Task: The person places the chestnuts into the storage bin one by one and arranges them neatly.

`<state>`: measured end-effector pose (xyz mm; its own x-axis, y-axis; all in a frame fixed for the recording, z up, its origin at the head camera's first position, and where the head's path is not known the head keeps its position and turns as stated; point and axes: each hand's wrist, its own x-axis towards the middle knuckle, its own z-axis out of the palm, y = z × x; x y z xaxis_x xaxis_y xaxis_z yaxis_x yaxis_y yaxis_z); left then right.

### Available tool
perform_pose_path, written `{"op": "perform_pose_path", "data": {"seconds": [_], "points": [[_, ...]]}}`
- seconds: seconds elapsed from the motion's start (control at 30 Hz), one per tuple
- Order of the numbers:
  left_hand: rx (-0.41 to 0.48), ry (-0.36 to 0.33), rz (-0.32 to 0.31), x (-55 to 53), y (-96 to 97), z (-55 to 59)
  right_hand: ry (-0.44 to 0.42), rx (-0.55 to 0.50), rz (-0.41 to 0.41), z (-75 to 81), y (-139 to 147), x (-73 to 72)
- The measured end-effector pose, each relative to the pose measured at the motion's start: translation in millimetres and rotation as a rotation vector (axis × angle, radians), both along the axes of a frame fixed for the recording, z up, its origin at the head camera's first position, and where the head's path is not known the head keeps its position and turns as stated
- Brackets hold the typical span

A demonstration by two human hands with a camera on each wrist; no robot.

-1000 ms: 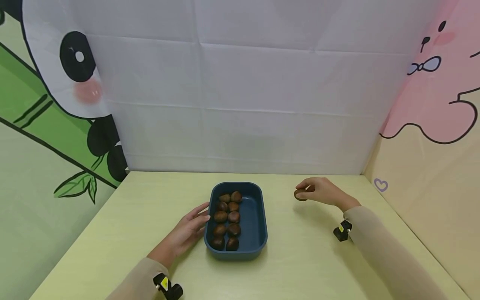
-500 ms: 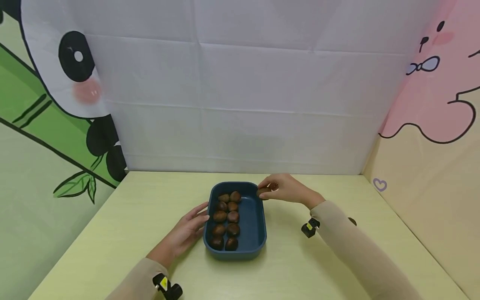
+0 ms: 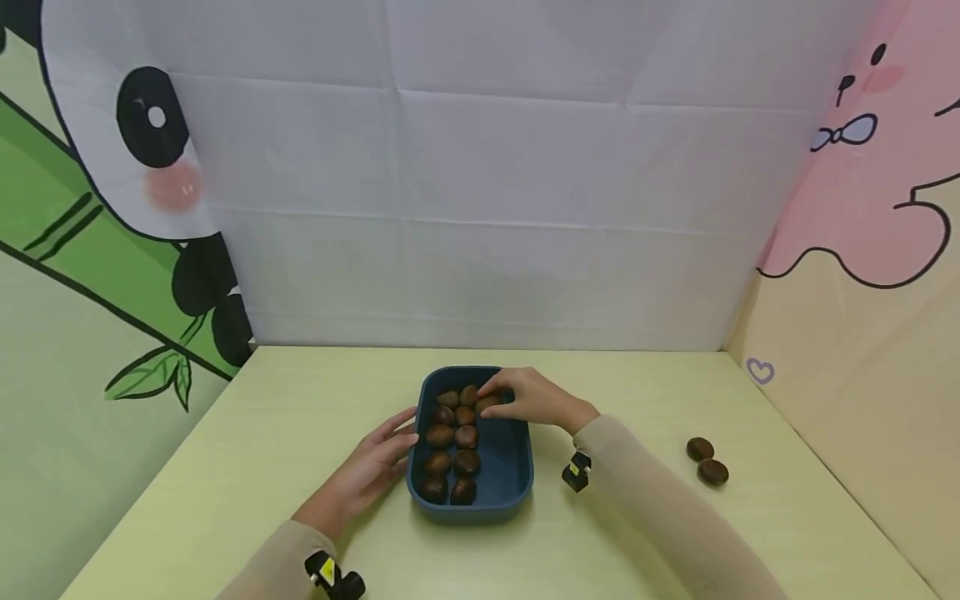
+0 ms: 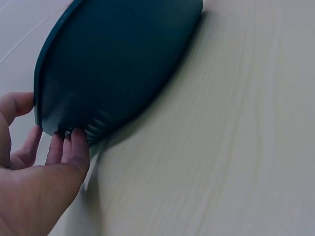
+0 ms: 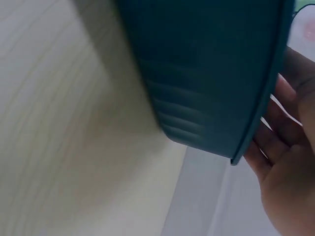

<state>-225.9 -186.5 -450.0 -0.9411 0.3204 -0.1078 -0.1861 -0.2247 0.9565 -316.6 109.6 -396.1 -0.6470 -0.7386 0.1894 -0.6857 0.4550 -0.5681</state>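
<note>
A dark blue box (image 3: 507, 477) with a raised rim stands on the table, and two columns of brown chestnuts (image 3: 467, 462) fill its left part. Over the box's far right corner, my right hand (image 3: 536, 398) pinches a chestnut (image 3: 489, 402) between thumb and fingers, beside the farthest ones. In the right wrist view that hand (image 5: 288, 152) reaches over the rim, and the wall hides its fingertips. My left hand (image 3: 371, 467) rests against the box's left side. Its fingertips (image 4: 78, 135) touch the outer wall in the left wrist view, with the fingers loosely extended.
Two loose chestnuts (image 3: 707, 461) lie on the pale yellow table (image 3: 622, 533) to the right, beyond the right forearm. A white sheet (image 3: 480, 208) closes off the back, and printed cartoon panels (image 3: 855, 183) stand at both sides.
My right hand has carried a chestnut leftward from the table's right side to inside the box's far right corner. Two chestnuts behind the forearm have come into view. The left hand has stayed put.
</note>
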Motion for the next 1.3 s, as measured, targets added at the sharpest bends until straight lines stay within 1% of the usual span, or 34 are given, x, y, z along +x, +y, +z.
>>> {"op": "perform_pose_path", "data": {"seconds": [0.1,0.27,0.33,0.43,0.67,0.83,1.1,1.3], "points": [[0.0,-0.003,0.0,0.2,-0.3,0.0,0.04,0.042,-0.002,-3.9,-2.8,0.7],[-0.004,-0.011,0.01,0.4,-0.3,0.9,0.14,0.143,-0.013,-9.7,-6.8,0.6],[-0.005,-0.014,0.016,0.3,-0.1,1.2,0.159,0.164,-0.02,-11.9,-8.3,-0.4],[-0.006,-0.016,0.016,0.1,0.1,1.3,0.161,0.181,-0.027,-13.9,-9.8,-1.4],[-0.002,-0.014,0.02,0.1,0.1,1.0,0.16,0.212,-0.033,-12.3,-12.5,-1.1],[-0.002,-0.009,0.003,-0.1,-0.6,1.2,0.131,0.236,-0.052,-13.2,-14.0,-0.3],[-0.007,-0.014,0.023,-0.8,1.0,1.5,0.108,0.195,-0.073,-12.6,-13.6,0.7],[0.001,-0.014,0.015,0.0,0.8,1.1,0.111,0.185,-0.069,-14.0,-12.8,0.5]]}}
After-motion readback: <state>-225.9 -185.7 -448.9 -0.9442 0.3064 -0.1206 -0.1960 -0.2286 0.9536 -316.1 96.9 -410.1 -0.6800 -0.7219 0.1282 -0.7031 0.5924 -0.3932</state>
